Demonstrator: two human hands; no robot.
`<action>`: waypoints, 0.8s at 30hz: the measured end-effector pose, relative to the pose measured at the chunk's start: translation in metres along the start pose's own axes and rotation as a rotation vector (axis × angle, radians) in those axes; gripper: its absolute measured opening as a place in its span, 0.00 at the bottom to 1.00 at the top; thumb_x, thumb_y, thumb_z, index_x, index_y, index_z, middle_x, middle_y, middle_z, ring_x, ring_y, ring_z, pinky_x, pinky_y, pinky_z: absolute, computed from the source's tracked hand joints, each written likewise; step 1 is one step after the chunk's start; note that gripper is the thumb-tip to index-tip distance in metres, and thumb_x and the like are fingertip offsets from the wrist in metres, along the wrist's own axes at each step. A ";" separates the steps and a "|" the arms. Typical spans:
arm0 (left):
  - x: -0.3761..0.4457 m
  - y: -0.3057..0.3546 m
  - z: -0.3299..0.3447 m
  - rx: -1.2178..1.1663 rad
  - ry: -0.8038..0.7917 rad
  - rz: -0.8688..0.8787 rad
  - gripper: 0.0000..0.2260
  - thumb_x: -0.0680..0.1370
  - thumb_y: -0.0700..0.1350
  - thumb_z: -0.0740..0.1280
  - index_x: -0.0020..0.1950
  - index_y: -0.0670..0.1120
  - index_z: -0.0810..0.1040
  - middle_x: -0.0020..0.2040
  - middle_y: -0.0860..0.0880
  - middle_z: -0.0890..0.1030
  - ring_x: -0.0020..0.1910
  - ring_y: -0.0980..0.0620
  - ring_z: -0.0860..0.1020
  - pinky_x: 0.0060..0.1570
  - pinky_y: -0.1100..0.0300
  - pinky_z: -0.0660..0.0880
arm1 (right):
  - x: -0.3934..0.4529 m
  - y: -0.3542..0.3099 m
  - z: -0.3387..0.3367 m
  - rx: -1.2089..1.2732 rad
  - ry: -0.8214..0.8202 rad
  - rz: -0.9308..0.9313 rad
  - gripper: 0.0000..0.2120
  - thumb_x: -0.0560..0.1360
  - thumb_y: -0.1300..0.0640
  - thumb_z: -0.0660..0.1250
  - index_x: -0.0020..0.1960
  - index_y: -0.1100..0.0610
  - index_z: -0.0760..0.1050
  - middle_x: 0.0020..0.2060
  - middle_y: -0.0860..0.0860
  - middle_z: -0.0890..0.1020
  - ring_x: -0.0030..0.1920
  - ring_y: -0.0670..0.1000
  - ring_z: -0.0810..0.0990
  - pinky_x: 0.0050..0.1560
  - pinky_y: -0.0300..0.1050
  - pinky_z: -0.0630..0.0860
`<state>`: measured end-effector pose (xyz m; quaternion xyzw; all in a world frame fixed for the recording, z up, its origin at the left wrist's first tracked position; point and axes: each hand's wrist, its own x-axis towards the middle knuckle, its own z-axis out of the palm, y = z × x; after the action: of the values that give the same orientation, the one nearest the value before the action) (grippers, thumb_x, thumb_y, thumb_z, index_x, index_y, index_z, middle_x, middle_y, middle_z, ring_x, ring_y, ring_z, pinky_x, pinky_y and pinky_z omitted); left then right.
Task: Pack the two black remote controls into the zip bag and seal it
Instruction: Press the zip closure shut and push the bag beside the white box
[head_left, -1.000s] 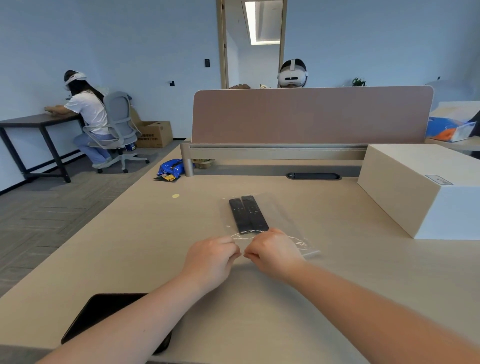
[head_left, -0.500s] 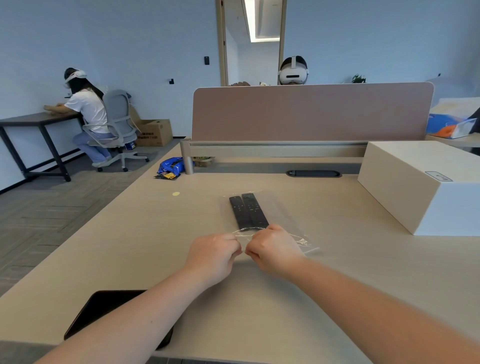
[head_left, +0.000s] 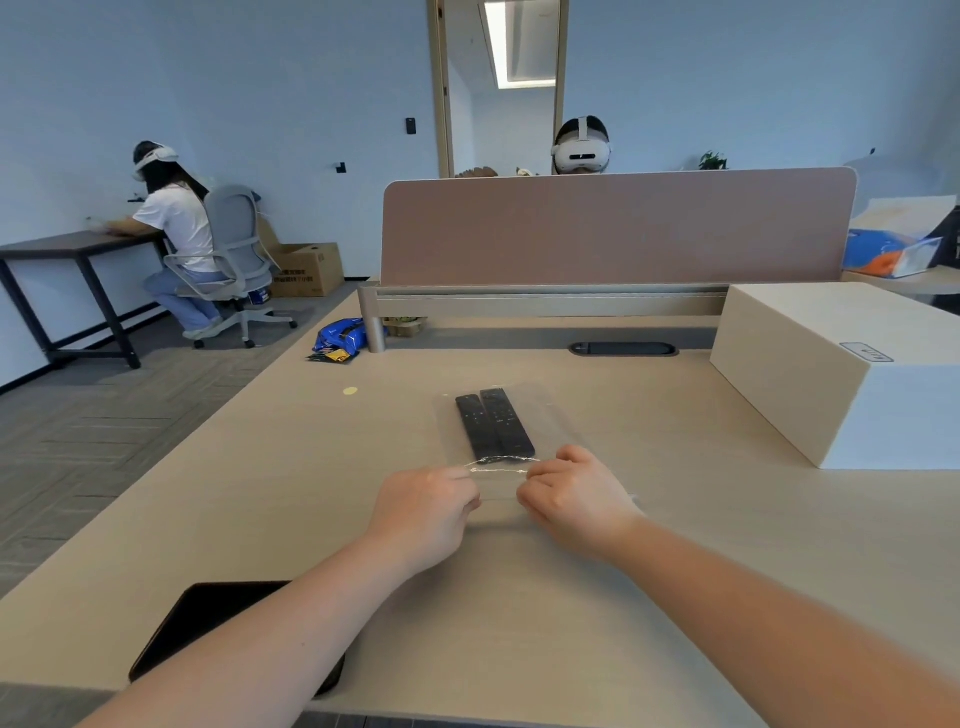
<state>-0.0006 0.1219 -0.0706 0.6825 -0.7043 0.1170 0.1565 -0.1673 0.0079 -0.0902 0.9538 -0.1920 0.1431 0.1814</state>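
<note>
- Nearest: left hand and right hand curled side by side on the pale wooden bench, a short gap between them.
- Fingers of both hands closed narrow, pinching the near mouth edge of the clear plastic zip bag; left pinch at the mouth's left end, right pinch at its right end.
- Strip between the two pinches running crosswise, left to right; probably the seal line, though whether pressed shut there cannot be told.
- Beyond the mouth: two black slim remote controls inside the bag, side by side and touching, long axes pointing away from the hands, across the seal line.
- Near ends of the remotes just beyond the mouth strip, so sealing likely calls for pressing along that strip, sideways from each pinch.
- Either hand equally near; bag flat on the bench.
</note>
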 end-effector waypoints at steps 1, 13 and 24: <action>0.000 -0.001 -0.001 -0.004 0.004 -0.003 0.08 0.76 0.46 0.60 0.45 0.48 0.80 0.45 0.49 0.82 0.46 0.42 0.80 0.37 0.54 0.74 | -0.002 0.004 0.000 -0.008 -0.004 0.009 0.11 0.54 0.63 0.75 0.28 0.53 0.75 0.22 0.47 0.78 0.31 0.50 0.80 0.35 0.41 0.72; -0.004 0.002 -0.004 0.062 -0.002 0.003 0.07 0.75 0.46 0.65 0.38 0.46 0.77 0.39 0.48 0.80 0.41 0.42 0.80 0.31 0.55 0.72 | -0.033 0.030 -0.001 -0.078 -0.123 0.127 0.10 0.56 0.62 0.75 0.27 0.53 0.74 0.22 0.48 0.78 0.29 0.50 0.80 0.36 0.43 0.71; 0.000 0.006 -0.010 0.064 -0.061 0.006 0.07 0.78 0.45 0.60 0.43 0.44 0.74 0.46 0.47 0.79 0.48 0.41 0.78 0.35 0.56 0.64 | -0.054 0.045 -0.015 -0.081 -0.272 0.272 0.13 0.56 0.63 0.76 0.38 0.55 0.78 0.29 0.50 0.82 0.33 0.51 0.83 0.30 0.42 0.72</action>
<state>-0.0061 0.1258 -0.0611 0.6882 -0.7067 0.1193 0.1127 -0.2372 -0.0079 -0.0819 0.9216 -0.3473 0.0283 0.1711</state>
